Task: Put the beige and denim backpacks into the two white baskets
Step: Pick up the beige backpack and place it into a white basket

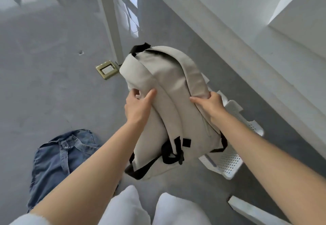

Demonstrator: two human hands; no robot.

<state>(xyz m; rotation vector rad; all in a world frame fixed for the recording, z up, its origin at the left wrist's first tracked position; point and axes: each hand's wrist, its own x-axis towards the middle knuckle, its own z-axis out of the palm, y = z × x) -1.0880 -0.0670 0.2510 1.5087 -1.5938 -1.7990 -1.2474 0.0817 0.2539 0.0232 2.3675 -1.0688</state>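
Note:
I hold the beige backpack (169, 105) in the air with both hands, its black top handle pointing away from me and its black straps hanging near me. My left hand (136, 107) grips its left side and my right hand (210, 104) grips its right side. Under and to the right of the backpack stands a white perforated basket (231, 164), mostly hidden by the bag. The denim backpack (60, 161) lies crumpled on the grey floor at the lower left, partly behind my left forearm. A second basket's white corner (247, 209) shows at the bottom right.
A white table leg (110, 22) rises from the floor behind the backpack, with a brass floor socket (106, 69) beside it. A white table edge (229, 36) runs diagonally across the right. My white-clad knees (151, 209) fill the bottom centre.

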